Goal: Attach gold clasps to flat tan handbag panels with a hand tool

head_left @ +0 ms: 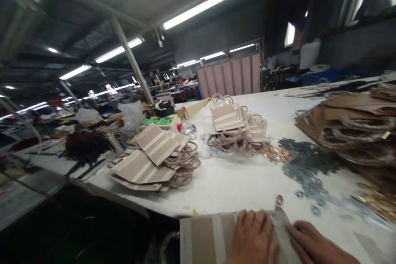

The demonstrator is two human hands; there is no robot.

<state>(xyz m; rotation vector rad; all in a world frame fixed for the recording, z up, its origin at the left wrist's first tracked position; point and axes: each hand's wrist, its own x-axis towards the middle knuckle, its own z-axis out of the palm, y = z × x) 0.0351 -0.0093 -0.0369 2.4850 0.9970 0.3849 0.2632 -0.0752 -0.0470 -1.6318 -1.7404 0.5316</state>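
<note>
A flat beige bag panel with pale stripes (204, 239) lies at the near edge of the white table (235, 181). My left hand (253, 237) rests on it with fingers stretched flat. My right hand (312, 245) lies beside it on the panel's right edge, fingers extended. A small metal piece (279, 202) sticks up just past my fingertips.
Stacks of striped bag panels with handles sit at centre left (151, 161) and centre (235, 126). A pile of brown pieces (349, 126) lies at right. Small dark metal parts (306, 165) and gold parts (278, 153) are scattered between. Clutter and a green box (159, 121) stand farther left.
</note>
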